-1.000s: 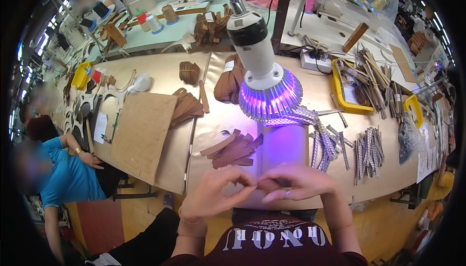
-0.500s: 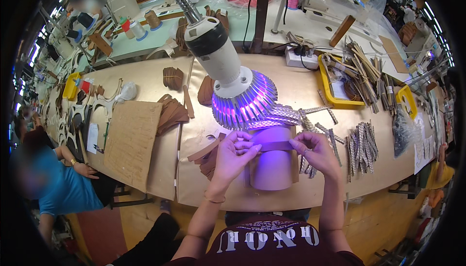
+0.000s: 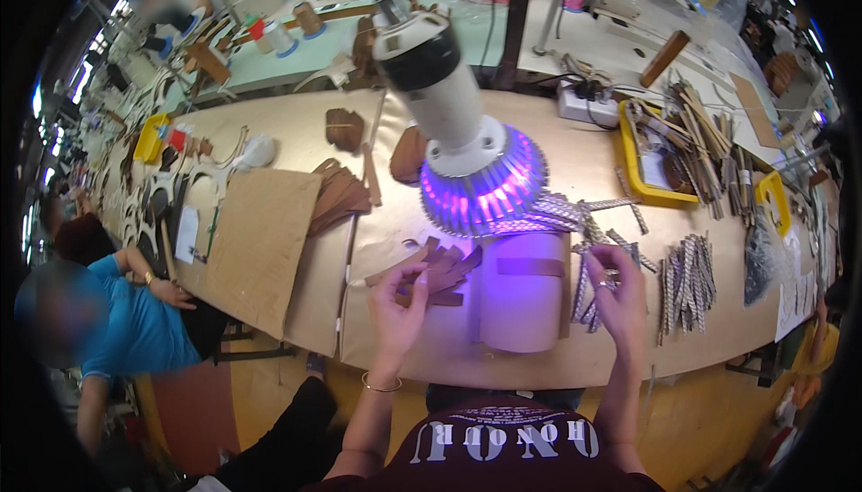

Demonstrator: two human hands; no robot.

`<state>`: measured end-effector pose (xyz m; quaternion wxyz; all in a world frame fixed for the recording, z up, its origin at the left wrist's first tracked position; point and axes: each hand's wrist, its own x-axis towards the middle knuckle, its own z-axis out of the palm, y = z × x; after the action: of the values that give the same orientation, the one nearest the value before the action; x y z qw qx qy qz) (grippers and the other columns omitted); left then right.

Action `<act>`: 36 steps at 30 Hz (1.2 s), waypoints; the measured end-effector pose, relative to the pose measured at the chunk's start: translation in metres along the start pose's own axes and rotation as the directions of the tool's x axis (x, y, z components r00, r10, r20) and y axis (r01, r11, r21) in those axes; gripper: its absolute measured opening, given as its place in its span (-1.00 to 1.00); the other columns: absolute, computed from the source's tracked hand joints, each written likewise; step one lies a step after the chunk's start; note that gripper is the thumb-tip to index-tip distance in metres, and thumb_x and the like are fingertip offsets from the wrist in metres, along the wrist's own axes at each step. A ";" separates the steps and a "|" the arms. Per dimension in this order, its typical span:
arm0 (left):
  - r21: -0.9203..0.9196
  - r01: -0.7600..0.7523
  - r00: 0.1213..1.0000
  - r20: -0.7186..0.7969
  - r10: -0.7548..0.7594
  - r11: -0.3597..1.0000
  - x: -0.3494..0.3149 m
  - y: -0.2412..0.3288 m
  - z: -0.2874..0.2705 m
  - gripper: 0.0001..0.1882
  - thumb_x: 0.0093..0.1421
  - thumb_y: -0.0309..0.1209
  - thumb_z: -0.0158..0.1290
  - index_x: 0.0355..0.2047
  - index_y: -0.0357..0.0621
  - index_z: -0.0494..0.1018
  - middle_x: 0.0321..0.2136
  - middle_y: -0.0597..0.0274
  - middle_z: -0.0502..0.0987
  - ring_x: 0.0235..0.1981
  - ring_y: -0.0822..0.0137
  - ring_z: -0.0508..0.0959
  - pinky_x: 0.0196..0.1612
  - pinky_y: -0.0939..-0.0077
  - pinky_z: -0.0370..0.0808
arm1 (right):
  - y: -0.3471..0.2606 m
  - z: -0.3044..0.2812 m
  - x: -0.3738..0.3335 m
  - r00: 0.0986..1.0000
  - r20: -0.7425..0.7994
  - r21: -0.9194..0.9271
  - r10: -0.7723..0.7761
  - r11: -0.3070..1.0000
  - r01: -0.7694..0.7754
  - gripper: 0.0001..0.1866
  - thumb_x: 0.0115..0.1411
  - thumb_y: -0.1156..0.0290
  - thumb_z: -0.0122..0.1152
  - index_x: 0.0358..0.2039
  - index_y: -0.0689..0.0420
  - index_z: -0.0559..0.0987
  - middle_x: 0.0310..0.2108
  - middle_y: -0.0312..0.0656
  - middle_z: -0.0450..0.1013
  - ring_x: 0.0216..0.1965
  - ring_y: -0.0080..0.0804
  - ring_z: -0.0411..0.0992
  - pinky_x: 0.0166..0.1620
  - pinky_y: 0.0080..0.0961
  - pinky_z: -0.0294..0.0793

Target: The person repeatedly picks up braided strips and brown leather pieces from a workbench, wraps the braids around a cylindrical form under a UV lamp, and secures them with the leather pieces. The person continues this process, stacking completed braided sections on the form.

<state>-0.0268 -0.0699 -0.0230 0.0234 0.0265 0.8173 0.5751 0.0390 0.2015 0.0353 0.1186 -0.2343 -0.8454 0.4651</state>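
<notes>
Across the top of a tan, rounded cardboard form (image 3: 521, 321) lies a flat brown strip (image 3: 532, 267), lit violet, with neither hand touching it. My left hand (image 3: 399, 312) hovers to its left with fingers apart and nothing held, beside a loose pile of brown strips (image 3: 446, 269). On the other side, my right hand (image 3: 620, 294) is raised off the form, fingers bent but apart, nearest to some woven, snake-patterned strips (image 3: 588, 302). A lamp (image 3: 485, 182) with a finned metal head glows violet just beyond the form. More patterned strips (image 3: 548, 215) lie under its edge.
To the right are a bundle of patterned strips (image 3: 687, 285) and a yellow tray (image 3: 633, 164) holding tools and sticks. A brown board (image 3: 265, 250) and stacked brown pieces (image 3: 337, 200) lie left. A co-worker in a blue shirt (image 3: 148, 312) sits at the left.
Both hands have let go of the brown strip's ends and drawn apart, left hand leftward, right hand rightward. The strip stays on the form. The whole view has shifted slightly.
</notes>
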 end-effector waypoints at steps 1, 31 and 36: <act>0.131 -0.011 0.999 -0.040 0.017 0.991 -0.004 -0.004 -0.011 -0.88 0.20 -0.56 0.11 -0.24 -0.28 0.53 -0.34 0.16 0.62 -0.35 0.43 0.59 -0.24 0.56 0.48 | -0.006 -0.003 -0.002 0.996 -0.039 -0.042 -0.086 0.996 0.084 -0.82 0.22 0.43 0.23 -0.22 0.24 0.57 -0.38 -0.11 0.51 -0.35 -0.33 0.46 -0.22 -0.44 0.42; 0.544 -0.361 0.925 0.310 0.219 0.757 -0.001 -0.022 -0.018 -0.75 0.12 -0.39 0.17 -0.16 -0.09 0.55 -0.24 0.09 0.49 -0.17 0.05 0.48 -0.11 0.19 0.40 | -0.029 0.145 -0.042 0.590 0.757 -0.490 -0.281 0.354 0.797 -0.71 0.01 0.36 0.15 -0.28 0.22 0.63 0.17 0.07 0.31 0.11 -0.13 0.27 0.02 -0.26 0.25; 0.516 -0.294 0.952 0.232 0.200 0.805 0.004 -0.024 0.002 -0.69 0.05 -0.39 0.22 -0.15 -0.08 0.53 -0.23 0.08 0.47 -0.16 0.04 0.48 -0.08 0.20 0.40 | -0.028 0.145 -0.042 0.605 0.729 -0.478 -0.321 0.393 0.785 -0.72 0.02 0.39 0.12 -0.29 0.23 0.63 0.15 0.07 0.32 0.05 -0.15 0.29 0.01 -0.25 0.24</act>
<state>-0.0306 -0.0759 -0.0462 0.0077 0.1862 0.9313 0.3129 0.0069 0.0618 -0.0185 -0.0738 0.1885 -0.9788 0.0302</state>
